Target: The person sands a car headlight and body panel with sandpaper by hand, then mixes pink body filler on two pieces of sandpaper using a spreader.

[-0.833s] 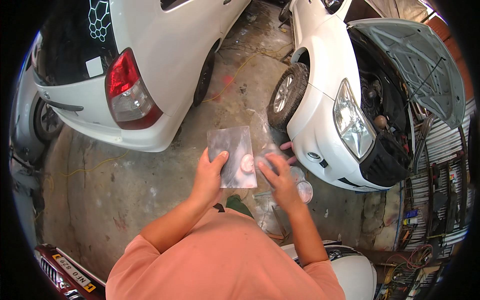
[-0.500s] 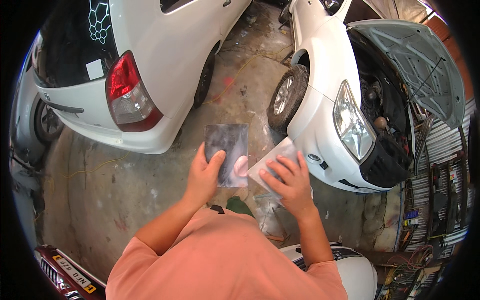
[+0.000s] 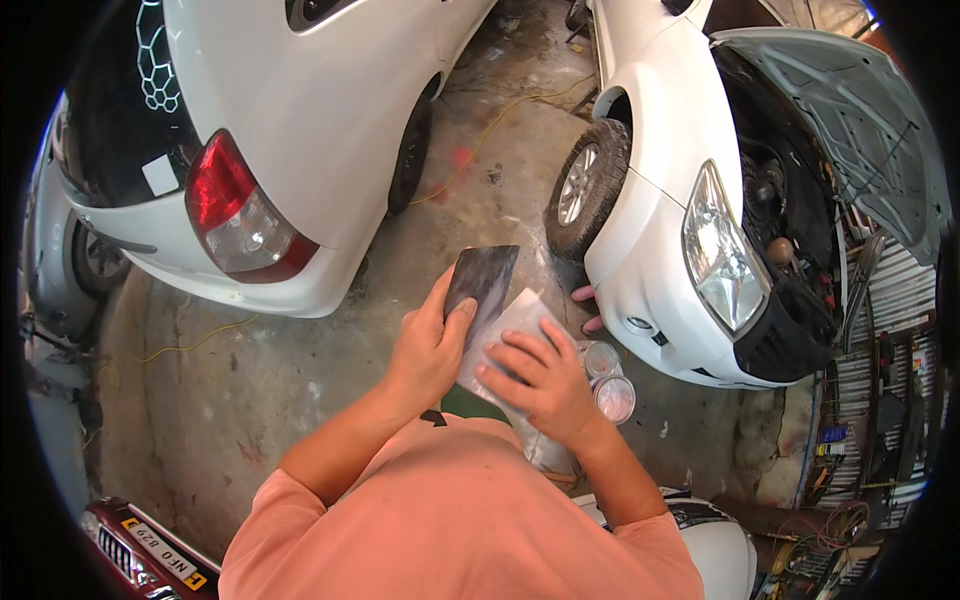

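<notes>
My left hand (image 3: pixel 432 340) is closed on a dark, flat rectangular board (image 3: pixel 492 272), thumb on top and fingers underneath. Whitish smears mark the board's face. In my right hand (image 3: pixel 540 375) is a pale, thin flat spreader (image 3: pixel 528 312), fingers spread across its top. The spreader overlaps the near part of the board and hides it, along with any paste there. Both are held in front of my waist, above the concrete floor.
Two round cans (image 3: pixel 613 398) stand on the floor right of my right hand. A white car (image 3: pixel 290 120) is ahead left; another white car (image 3: pixel 640 240), hood (image 3: pixel 850 110) raised, stands right. A yellow cord (image 3: pixel 480 140) crosses the floor. Behind left is a dark red car (image 3: pixel 130 550).
The board has moved right and tilted, and the spreader has slid left over it. The pink paste seen on the board before is now covered. The two cans have come into view.
</notes>
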The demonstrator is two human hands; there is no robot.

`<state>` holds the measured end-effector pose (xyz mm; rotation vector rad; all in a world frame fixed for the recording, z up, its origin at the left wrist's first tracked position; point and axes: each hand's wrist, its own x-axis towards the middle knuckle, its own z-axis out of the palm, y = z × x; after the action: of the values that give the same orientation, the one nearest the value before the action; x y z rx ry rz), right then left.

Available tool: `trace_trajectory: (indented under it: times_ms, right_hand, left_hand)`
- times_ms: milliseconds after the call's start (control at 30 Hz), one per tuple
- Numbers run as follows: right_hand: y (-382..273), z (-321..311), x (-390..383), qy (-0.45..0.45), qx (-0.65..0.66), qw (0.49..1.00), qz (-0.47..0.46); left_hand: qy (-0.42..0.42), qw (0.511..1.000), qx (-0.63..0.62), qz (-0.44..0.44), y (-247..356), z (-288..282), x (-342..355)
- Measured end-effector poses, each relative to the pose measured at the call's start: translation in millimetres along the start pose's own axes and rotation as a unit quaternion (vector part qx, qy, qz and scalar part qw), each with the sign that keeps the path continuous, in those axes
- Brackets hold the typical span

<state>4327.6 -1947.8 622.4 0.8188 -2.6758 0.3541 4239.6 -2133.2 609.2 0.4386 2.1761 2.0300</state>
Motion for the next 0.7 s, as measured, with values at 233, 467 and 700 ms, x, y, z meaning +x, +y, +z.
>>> trace_trajectory:
  times_ms: [233, 467, 700]
  right_hand:
    - [100.3, 25.5, 5.3, -0.036, 0.09, 0.995, 0.033]
    - [191.6, -14.5, 67.5, 0.124, 0.212, 0.969, -0.001]
    - [306.0, 34.6, 86.2, 0.095, 0.22, 0.968, 0.075]
  left_hand:
    - [0.061, 0.997, -0.056, 0.007, -10.2, 38.3, 105.8]
    - [0.08, 0.917, -0.359, -0.155, -24.9, 84.3, 207.1]
    - [0.122, 0.884, -0.388, -0.23, -37.9, 119.3, 286.5]
